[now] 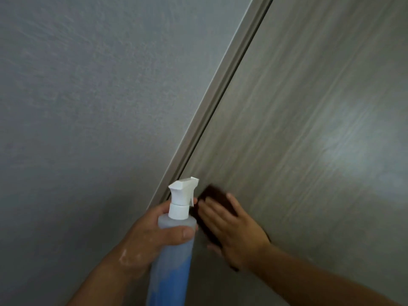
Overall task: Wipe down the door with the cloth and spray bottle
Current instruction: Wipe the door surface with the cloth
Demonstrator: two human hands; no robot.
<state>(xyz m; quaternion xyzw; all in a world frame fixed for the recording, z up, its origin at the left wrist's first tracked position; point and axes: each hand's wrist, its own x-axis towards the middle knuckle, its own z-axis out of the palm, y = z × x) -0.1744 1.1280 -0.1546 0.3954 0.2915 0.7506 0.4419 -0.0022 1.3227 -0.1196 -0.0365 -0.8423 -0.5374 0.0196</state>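
Observation:
A grey-brown wood-grain door (309,129) fills the right half of the view. My left hand (152,237) grips a clear spray bottle (174,257) holding blue liquid; its white trigger head points toward the door's left edge. My right hand (236,230) lies flat with fingers spread, pressing a dark brown cloth (212,196) against the door low down near that edge. Most of the cloth is hidden under the palm.
The door frame (223,85) runs diagonally from the top centre down to my hands. A grey textured wall (88,107) covers the left half. A pale glare patch (353,155) sits on the door at the right.

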